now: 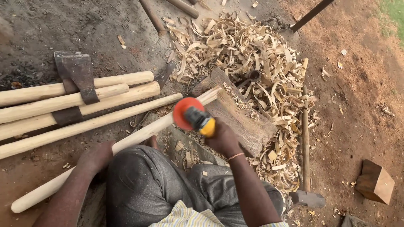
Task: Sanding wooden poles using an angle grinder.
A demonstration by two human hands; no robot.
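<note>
A pale, smooth round wooden pole [126,141] lies slanted across a rough log block [240,117], the left hand [96,156] clasping it. The right hand [223,138] grips a yellow sander [201,121], its orange disc [184,112] against the pole. Curly shavings [252,54] lie heaped behind.

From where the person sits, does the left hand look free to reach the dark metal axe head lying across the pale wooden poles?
Probably not right away. The left hand is gripping the long pale wooden pole being sanded, so it is occupied. The dark metal axe head lies uncovered on the stacked poles, farther away.
</note>
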